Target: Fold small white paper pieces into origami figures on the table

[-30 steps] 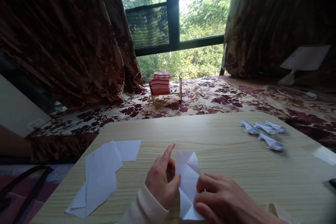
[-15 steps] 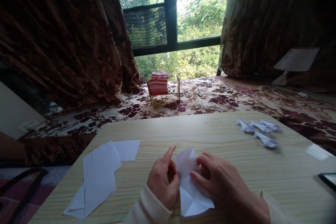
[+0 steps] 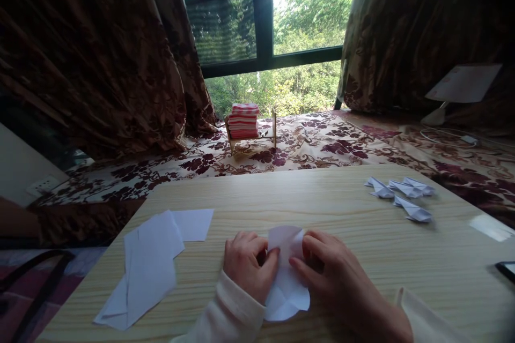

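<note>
A creased white sheet of paper (image 3: 285, 278) is held between my two hands just above the wooden table (image 3: 241, 193). Its long edges curl up, and fold lines cross its near end. My left hand (image 3: 250, 263) pinches the left edge, thumb on top and the other fingers curled behind. On the opposite edge, my right hand (image 3: 332, 265) grips the paper between thumb and fingers. Several small folded white paper pieces (image 3: 413, 209) lie at the far right of the table. To the left of my hands rests a loose pile of flat white paper sheets (image 3: 151, 268).
Beyond the table, a small rack (image 3: 274, 131) holding folded red-and-white cloths (image 3: 243, 120) stands on a flowered cover (image 3: 314, 144). A white lamp (image 3: 462, 84) with a cord is at the right. A dark-edged device (image 3: 507, 270) shows at the right edge.
My left index finger, stretched out before, has curled in toward the paper. The sheet has turned slightly and its sides have bent upward. The view has tilted down a little.
</note>
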Available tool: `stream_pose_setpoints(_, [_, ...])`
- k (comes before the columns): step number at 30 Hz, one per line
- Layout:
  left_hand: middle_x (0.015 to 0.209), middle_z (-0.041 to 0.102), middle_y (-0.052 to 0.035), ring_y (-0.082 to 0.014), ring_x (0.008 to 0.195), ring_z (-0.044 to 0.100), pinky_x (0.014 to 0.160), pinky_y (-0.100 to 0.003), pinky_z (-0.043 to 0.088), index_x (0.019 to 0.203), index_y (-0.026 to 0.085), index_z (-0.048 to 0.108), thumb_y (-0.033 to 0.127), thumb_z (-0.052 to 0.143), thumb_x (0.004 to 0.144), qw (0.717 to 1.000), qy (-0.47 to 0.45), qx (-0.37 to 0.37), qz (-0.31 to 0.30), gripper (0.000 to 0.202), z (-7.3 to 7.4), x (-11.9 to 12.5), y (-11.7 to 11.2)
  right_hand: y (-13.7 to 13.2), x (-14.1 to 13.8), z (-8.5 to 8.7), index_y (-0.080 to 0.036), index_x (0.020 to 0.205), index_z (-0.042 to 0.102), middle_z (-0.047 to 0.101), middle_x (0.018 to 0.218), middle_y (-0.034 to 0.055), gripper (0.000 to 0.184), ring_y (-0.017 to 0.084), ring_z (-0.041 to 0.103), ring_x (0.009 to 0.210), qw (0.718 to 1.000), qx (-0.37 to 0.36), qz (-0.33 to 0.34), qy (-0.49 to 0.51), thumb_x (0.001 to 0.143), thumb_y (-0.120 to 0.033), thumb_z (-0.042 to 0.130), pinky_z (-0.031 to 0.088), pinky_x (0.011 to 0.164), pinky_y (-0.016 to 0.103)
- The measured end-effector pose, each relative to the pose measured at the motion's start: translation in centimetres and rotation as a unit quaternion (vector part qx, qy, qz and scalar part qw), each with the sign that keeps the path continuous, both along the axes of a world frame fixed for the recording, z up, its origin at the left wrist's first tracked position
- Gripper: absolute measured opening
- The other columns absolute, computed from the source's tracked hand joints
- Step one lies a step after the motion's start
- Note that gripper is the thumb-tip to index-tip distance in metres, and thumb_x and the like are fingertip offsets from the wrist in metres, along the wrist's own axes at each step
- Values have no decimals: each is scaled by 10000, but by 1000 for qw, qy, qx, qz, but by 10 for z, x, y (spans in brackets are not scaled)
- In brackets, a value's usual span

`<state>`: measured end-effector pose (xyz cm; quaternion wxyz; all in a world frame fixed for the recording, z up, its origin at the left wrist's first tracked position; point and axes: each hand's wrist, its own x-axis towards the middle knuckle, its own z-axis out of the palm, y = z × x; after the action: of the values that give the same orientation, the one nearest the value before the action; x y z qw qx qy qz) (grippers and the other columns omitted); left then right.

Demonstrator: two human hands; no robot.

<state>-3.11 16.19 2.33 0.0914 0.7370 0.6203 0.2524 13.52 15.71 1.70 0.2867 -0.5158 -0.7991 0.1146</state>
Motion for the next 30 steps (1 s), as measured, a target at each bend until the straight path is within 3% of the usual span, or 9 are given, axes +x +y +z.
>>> stream_pose_setpoints(4, [569, 539, 0, -174, 670, 497, 643, -300, 284, 497, 180, 447, 254, 553, 722, 1000, 5, -5, 26, 259, 2, 6, 3, 2, 1, -2, -187, 568, 445, 529, 678, -4, 246, 148, 495, 666, 999, -17, 23, 15, 783, -210, 561, 366, 638, 275])
stream_pose_setpoints(12, [590, 556, 1, -191, 706, 501, 659, -309, 271, 519, 184, 452, 223, 580, 664, 999, 20, -28, 26, 197, 5, 9, 1, 7, 3, 4, -191, 597, 541, 547, 677, 7, 205, 160, 504, 673, 999, -34, 7, 40, 800, -216, 535, 368, 633, 292])
stream_pose_setpoints(22, [596, 569, 3, -200, 711, 511, 647, -317, 280, 528, 190, 451, 241, 576, 684, 998, 38, -23, 40, 206, 4, 13, 2, 11, 1, -3, -209, 649, 578, 554, 702, 0, 99, 165, 525, 696, 995, -30, 13, 93, 745, -194, 593, 366, 636, 289])
stream_pose_setpoints(30, [698, 662, -21, -229, 763, 556, 690, -344, 336, 699, 206, 645, 219, 575, 667, 997, -3, -50, 53, 78, 9, 13, 7, 12, -2, 0, -207, 607, 558, 547, 711, 2, 139, 174, 514, 718, 995, -37, 16, 88, 725, -135, 570, 351, 658, 309])
